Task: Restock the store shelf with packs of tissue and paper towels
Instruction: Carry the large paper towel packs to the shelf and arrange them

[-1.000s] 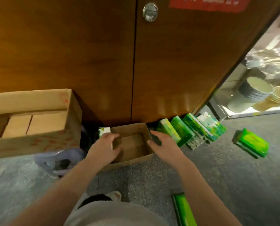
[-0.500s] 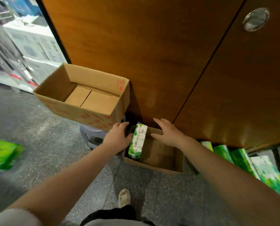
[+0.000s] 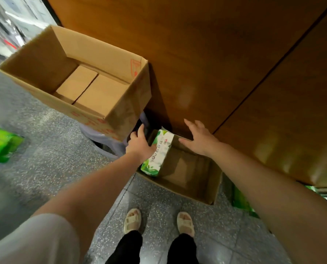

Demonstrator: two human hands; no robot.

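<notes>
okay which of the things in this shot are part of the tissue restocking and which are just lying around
Part of the job:
- left hand holding the tissue pack
- right hand, fingers spread over the small cardboard box
- green packs on the floor at left

Just lying about:
- large cardboard box
- plastic bin beneath it
- wooden doors

Compared with a second ago, the tissue pack (image 3: 157,152) is tipped further over the small box (image 3: 195,189) rim, with the left hand (image 3: 139,147) now laid against it, while the right hand (image 3: 200,141) is lifted, fingers spread, above the far edge.
</notes>
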